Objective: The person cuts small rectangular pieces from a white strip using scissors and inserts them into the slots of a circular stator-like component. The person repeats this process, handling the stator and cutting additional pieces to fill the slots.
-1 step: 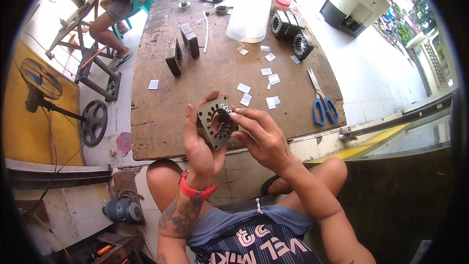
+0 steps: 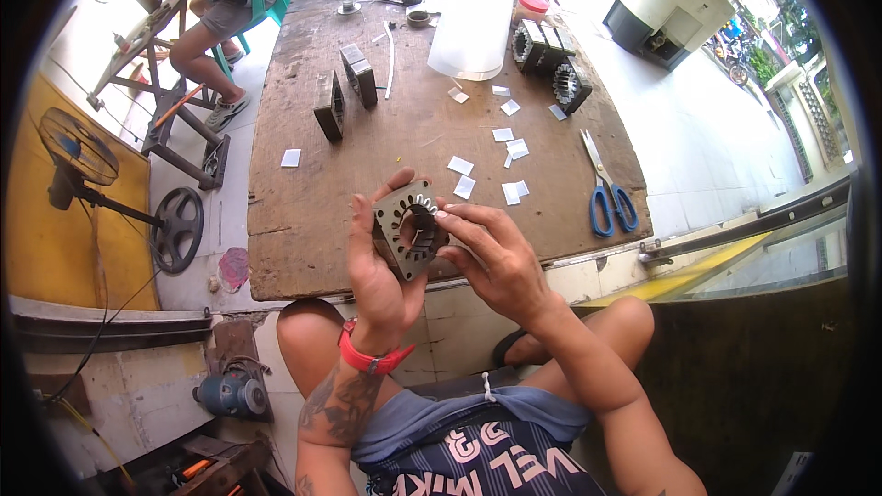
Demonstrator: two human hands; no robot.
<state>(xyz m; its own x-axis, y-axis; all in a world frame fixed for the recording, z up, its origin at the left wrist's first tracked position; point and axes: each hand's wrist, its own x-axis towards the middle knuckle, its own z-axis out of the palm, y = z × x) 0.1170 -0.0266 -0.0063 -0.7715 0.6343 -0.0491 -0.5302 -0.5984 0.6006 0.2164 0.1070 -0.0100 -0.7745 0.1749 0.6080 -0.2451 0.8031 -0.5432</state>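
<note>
The left hand [image 2: 378, 289] is cradling the stator core [image 2: 401, 244], grip half-curled; the right hand [image 2: 501, 259] is touching the core's right side, grip nearly pinched, contents unclear.

Workshop, worn wooden workbench [image 2: 317, 220], slotted metal cores [image 2: 544, 55], scissors [image 2: 605, 181]

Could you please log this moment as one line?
left hand: holds slotted metal core | right hand: fingertips at core's slotted opening | table: white slips, blue-handled scissors

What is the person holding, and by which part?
A square grey metal block with a ring of slots: the left hand grips its left side; the right hand touches its right edge.
</note>
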